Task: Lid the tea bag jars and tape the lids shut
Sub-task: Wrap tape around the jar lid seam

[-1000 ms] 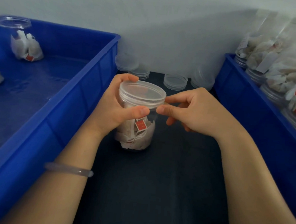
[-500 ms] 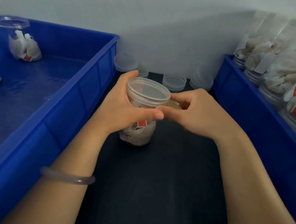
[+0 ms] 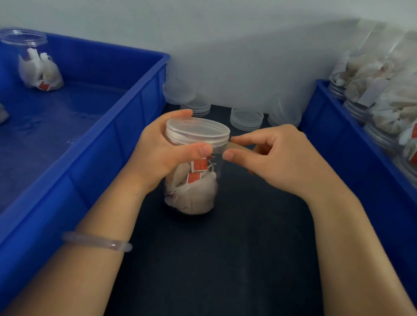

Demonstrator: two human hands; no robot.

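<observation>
A clear jar (image 3: 193, 186) of white tea bags with red tags stands upright on the dark mat, a clear lid (image 3: 197, 130) on top. My left hand (image 3: 164, 152) grips the jar just below the lid, thumb across the front. My right hand (image 3: 273, 154) pinches a strip of brownish tape (image 3: 238, 147) that runs from the lid's right edge out to my fingers.
A blue crate (image 3: 120, 137) on the left holds an unlidded jar of tea bags (image 3: 35, 64). A second blue crate (image 3: 349, 147) on the right is packed with filled jars (image 3: 388, 107). Loose clear lids (image 3: 246, 118) lie stacked by the back wall.
The jar was tilted half a second ago and now stands upright again. My right hand has drawn away to the right, with a strip of tape now visible between it and the lid.
</observation>
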